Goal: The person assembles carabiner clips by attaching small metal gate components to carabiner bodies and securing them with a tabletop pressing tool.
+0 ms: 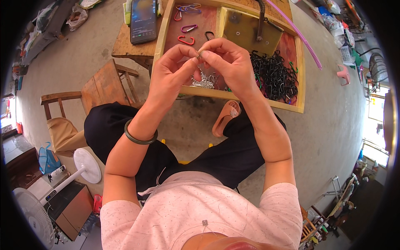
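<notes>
Head view: a person sits with both arms stretched forward over the tray (300, 75), which lies on a wooden desk (135, 48).
Left hand: the left hand (173, 68) has the thumb and index finger closed together at the tips, pinching one side of the small piece (200, 54).
Right hand: the right hand (230, 63) makes the same kind of pinch from the other side; the fingertips of both hands almost meet.
Small piece: it is in the air above the tray, between the fingertips; it looks dark, but it is too small and too covered to tell its kind.
Silver pieces: a small heap of silver pieces (204, 82) lies in the tray near its front edge, seen below the hands.
Black clips: a big pile of black clips (273, 79) fills the right front part of the tray, with a green clip (293, 67) at its right side.
Coloured clips: in the left part of the tray are a red clip (187, 43), a purple clip (189, 28) and, farther back, a blue clip (191, 7).
Plate: a yellowish plate (241, 35) is at the back of the tray, with a dark lever (261, 21) over it.
Phone: a phone (143, 21) is on the desk, left of the tray.
Bangle: a dark bangle (141, 140) is around the left forearm.
</notes>
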### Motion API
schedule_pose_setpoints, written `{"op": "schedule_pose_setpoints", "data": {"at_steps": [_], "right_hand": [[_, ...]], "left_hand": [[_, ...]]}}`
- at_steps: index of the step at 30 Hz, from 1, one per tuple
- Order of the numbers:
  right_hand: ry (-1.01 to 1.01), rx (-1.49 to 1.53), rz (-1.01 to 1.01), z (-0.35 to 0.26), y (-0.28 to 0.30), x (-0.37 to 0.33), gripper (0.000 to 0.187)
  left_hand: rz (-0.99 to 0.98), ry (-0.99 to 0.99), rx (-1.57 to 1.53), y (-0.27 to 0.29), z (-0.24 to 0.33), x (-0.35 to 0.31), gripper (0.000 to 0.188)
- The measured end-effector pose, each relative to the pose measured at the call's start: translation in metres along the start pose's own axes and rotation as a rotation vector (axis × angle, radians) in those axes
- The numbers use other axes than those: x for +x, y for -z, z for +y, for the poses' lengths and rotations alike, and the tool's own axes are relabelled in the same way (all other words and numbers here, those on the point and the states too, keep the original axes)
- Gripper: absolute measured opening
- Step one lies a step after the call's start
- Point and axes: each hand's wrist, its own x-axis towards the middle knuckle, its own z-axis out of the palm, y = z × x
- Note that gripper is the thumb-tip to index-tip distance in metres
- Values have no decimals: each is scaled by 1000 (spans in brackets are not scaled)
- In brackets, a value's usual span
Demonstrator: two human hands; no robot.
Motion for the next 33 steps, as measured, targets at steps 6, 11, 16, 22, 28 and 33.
{"op": "schedule_pose_setpoints", "data": {"at_steps": [6,11,16,22,28,33], "right_hand": [[44,-182,6,1,-1,-1,11],[78,-415,86,-11,-1,-3,10],[124,-594,62,-13,9,-2,13],[9,-514,-5,-19,13,-4,10],[-1,-559,-26,-22,12,-5,12],[-126,-433,-93,-19,15,-3,18]], "left_hand": [[91,-14,81,-2,-2,-1,9],[180,-215,461,-5,1,0,12],[171,-613,998,-7,11,0,13],[129,-802,1160,-5,15,0,18],[87,-878,1229,-1,13,3,18],[49,-888,1249,-1,11,2,18]]}}
